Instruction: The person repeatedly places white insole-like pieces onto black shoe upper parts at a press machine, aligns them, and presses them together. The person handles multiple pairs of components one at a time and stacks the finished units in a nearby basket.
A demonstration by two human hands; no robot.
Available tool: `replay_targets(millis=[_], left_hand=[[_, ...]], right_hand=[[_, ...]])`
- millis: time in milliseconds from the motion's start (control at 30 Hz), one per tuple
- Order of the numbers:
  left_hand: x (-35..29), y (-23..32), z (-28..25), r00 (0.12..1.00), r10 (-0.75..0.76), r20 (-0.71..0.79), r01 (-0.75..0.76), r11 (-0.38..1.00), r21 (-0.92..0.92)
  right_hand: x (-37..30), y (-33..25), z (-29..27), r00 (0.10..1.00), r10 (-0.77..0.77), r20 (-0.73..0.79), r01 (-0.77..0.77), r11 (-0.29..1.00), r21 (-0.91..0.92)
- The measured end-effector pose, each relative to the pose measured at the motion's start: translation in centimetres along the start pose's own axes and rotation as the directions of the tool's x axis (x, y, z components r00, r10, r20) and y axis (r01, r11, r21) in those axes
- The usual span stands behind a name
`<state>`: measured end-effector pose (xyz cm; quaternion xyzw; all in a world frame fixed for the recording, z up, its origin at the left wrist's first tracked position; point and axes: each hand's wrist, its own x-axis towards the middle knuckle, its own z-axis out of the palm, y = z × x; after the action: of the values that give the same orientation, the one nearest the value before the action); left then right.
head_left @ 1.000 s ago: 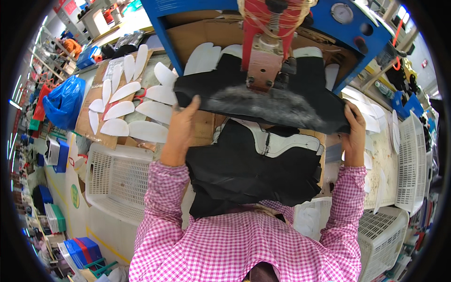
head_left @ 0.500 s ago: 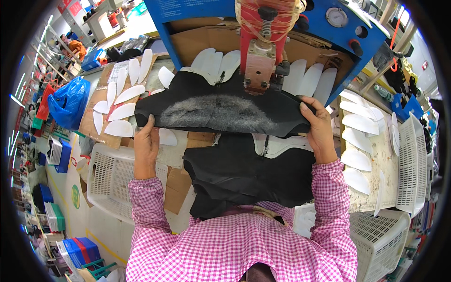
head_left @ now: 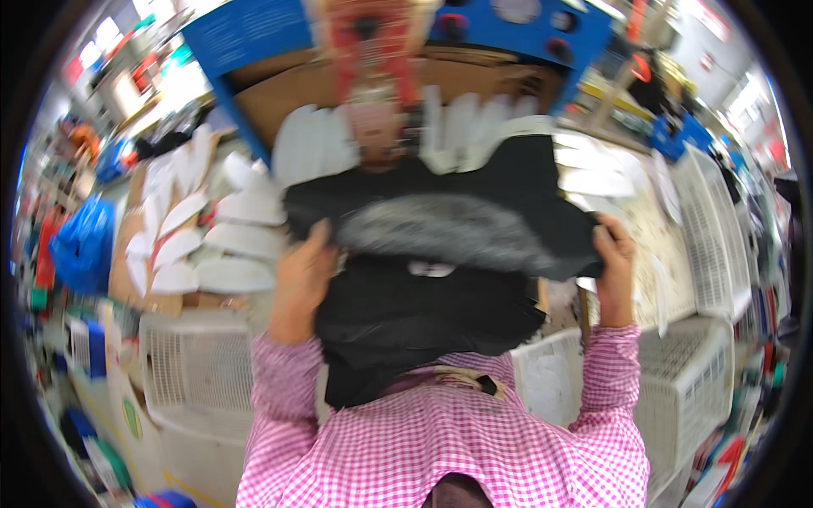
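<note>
A black fabric piece [head_left: 513,182] with a whitish-grey curved patch [head_left: 440,227] along its middle is stretched between my two hands. My left hand [head_left: 301,275] grips its left end, thumb on top. At the right end, my right hand [head_left: 616,258] pinches the edge. Its right side hangs a little lower than the left, and motion blurs it. Below it, a second dark fabric piece [head_left: 423,306] lies across my lap. Just beyond the held piece stands the red head [head_left: 373,93] of a press-like machine, whose lower tip reaches close to the fabric's far edge.
Behind is the machine's blue body [head_left: 246,42]. White curved pieces [head_left: 239,241] lie in rows on the left, with more [head_left: 601,169] on the right board. White crates [head_left: 199,360] stand low on the left and right [head_left: 686,398]. A blue bag [head_left: 83,245] sits far left.
The held fabric has shifted right relative to the machine head, its right end dipping lower. Both hands moved with it, still gripping. The whole view has turned and is blurred.
</note>
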<state>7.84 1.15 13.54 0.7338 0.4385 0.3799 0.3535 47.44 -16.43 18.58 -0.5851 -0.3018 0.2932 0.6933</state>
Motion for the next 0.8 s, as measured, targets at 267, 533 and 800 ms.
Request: replay_targets(millis=[267,533,800], left_hand=[[-7.8,-2.5,-3.4,0.851,-0.441,0.284,0.464,0.378,-0.801],[-8.6,-6.6,-7.0,0.844,-0.512,0.159,0.429,0.469,-0.772],[-8.8,-6.6,-11.9,0.7,-0.584,-0.412,0.275,0.752,-0.599]], right_hand=[[-8.3,3.7,0.3,0.9,0.231,0.369,-0.04,0.888,-0.458],[-6.3,5.3,-6.4,0.83,-0.453,0.325,0.393,0.063,-0.917],[-4.7,7.4,-9.9,0.842,-0.419,0.34,0.324,-0.111,-0.94]])
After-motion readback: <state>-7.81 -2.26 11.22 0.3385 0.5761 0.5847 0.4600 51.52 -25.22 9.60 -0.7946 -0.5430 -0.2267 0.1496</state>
